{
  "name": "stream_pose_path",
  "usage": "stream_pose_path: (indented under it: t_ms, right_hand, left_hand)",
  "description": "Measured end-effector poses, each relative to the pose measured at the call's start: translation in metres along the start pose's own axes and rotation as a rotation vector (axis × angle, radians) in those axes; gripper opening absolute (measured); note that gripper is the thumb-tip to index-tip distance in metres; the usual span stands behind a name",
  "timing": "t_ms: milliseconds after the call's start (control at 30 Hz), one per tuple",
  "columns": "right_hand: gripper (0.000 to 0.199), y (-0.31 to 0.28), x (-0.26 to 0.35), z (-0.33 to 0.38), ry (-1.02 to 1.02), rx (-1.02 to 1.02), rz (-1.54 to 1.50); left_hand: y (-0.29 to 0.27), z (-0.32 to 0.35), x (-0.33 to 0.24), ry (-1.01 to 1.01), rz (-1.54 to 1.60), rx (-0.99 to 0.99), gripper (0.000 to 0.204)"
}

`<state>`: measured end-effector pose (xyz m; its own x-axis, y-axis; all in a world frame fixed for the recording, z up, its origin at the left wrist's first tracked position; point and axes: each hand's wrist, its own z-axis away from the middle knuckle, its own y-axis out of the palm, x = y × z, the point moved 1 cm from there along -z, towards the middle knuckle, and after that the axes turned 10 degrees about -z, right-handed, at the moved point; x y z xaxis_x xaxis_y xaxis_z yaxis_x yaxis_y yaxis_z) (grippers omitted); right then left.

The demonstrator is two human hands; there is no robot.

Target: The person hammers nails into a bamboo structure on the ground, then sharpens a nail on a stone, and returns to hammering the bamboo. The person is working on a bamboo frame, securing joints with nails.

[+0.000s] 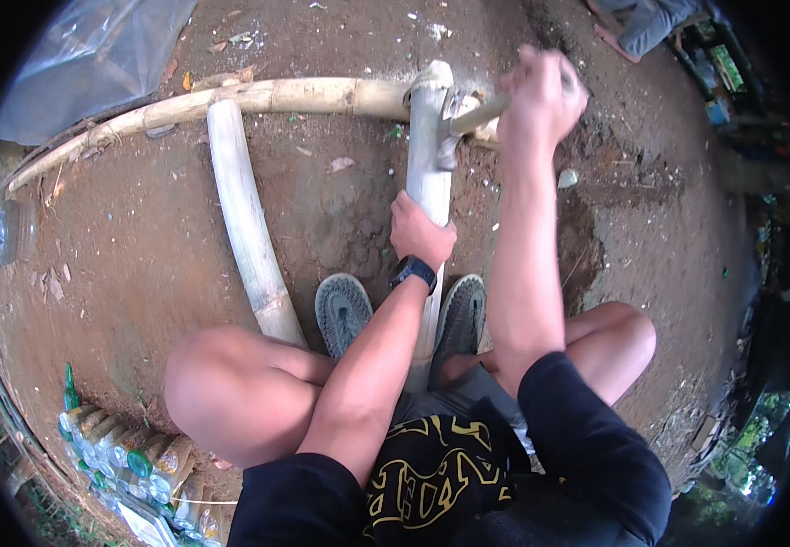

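A pale bamboo piece (pixel 428 137) runs away from between my feet, its far end resting across a long bamboo pole (pixel 313 95) on the ground. Wrapped round the piece at about its middle is my left hand (pixel 420 228), with a dark watch at the wrist. My right hand (pixel 545 96), slightly blurred, is closed on the wooden handle of a hammer (pixel 477 117). The hammer's metal head is at the right edge of the bamboo piece, beyond my left hand; whether they touch I cannot tell.
Another pale bamboo piece (pixel 242 196) lies to the left, its far end against the pole. Several plastic bottles (pixel 130 456) stand in rows at the lower left. Clear plastic sheeting (pixel 103 64) lies far left. Another person's leg (pixel 655 27) shows at the far right.
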<state>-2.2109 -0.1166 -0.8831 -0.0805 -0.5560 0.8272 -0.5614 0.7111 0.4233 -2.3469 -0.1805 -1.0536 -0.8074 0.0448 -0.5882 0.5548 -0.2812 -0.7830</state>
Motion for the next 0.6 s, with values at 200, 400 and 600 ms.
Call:
stream_pose_path:
  t_ms: [200, 400, 600]
  right_hand:
    - [0.026, -0.010, 0.002, 0.030, -0.079, -0.043, -0.102]
    - [0.022, 0.016, 0.009, -0.003, -0.009, -0.111, -0.040]
    - [0.033, -0.011, 0.010, 0.047, -0.112, -0.013, -0.036]
  left_hand:
    - [0.004, -0.009, 0.001, -0.017, 0.026, 0.008, 0.078]
    - [0.005, -0.006, 0.002, -0.016, 0.013, -0.011, 0.080]
    - [0.000, 0.007, 0.011, -0.020, 0.021, 0.102, 0.077]
